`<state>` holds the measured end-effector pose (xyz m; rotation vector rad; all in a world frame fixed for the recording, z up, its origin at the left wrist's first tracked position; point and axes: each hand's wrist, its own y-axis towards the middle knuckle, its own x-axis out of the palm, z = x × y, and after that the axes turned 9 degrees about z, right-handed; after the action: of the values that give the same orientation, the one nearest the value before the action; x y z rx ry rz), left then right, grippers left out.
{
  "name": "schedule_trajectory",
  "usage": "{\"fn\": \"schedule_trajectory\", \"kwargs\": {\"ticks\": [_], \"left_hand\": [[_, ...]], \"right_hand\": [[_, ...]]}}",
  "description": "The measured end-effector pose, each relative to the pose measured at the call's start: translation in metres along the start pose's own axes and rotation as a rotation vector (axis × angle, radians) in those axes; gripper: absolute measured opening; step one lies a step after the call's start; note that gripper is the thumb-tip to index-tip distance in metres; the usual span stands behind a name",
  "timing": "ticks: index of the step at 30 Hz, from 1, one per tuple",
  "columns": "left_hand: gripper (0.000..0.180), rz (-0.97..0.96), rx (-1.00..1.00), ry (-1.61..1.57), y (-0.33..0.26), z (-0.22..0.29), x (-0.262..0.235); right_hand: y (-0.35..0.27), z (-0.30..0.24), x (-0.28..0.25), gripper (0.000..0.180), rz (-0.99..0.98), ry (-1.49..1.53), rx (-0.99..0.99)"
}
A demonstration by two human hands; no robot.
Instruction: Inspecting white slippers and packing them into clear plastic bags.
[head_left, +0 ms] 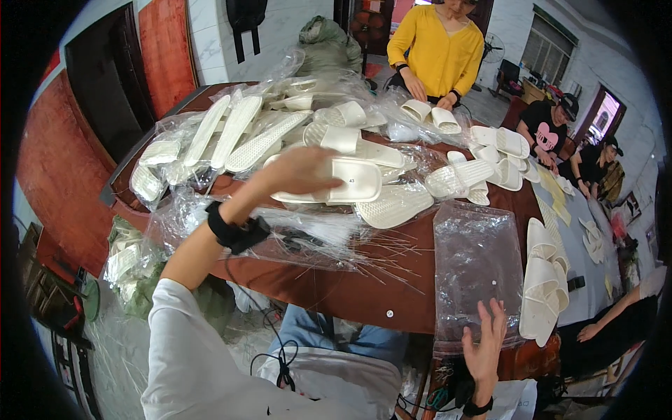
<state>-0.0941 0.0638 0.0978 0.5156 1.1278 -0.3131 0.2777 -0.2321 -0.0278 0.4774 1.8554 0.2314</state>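
My left hand (pixel 308 170) reaches across the pile of white slide slippers, smeared by motion. Its fingers lie over or against a white slipper (pixel 357 180); whether they grip it I cannot make out. My right hand (pixel 483 339) is open, fingers raised and apart, above the near end of a clear plastic bag (pixel 477 245) lying flat on the table. Just right of that bag rests a stack of white slippers (pixel 540 290). Thin white strips or ties (pixel 374 255) are scattered in front of the pile, partly on clear plastic wrap.
A brown-covered table (pixel 336 294) stands before me. Across it a person in yellow (pixel 437 52) handles white slippers (pixel 430 115). More people work at a grey table (pixel 584 231) on the right. A filled sack (pixel 126 255) of slippers sits below the left edge. A cable (pixel 269 322) hangs by my lap.
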Motion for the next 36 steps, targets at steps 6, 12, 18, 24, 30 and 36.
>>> {"fn": "schedule_trajectory", "kwargs": {"ticks": [6, 12, 18, 24, 30, 36], "left_hand": [[0.079, 0.200, -0.527, 0.086, -0.004, -0.116, 0.019], [0.082, 0.243, -0.585, -0.470, 0.006, -0.135, 0.056], [0.076, 0.302, -0.531, -0.803, 0.016, -0.099, 0.040], [0.071, 0.330, -0.526, -0.482, 0.068, -0.095, 0.063], [0.038, 0.276, -0.711, -0.875, 0.098, -0.116, 0.087], [0.022, 0.268, -0.784, -1.012, 0.100, -0.110, 0.083]], "right_hand": [[-0.002, -0.068, 0.025, 0.031, 0.130, 0.355, -0.249], [0.001, -0.118, 0.058, 0.025, 0.113, 0.525, -0.367], [0.025, -0.114, 0.103, 0.022, 0.156, 0.579, -0.285], [0.040, -0.100, 0.142, 0.022, 0.206, 0.467, -0.248], [0.039, -0.100, 0.155, 0.027, 0.297, 0.417, -0.315], [0.041, -0.100, 0.152, 0.026, 0.282, 0.413, -0.313]]}}
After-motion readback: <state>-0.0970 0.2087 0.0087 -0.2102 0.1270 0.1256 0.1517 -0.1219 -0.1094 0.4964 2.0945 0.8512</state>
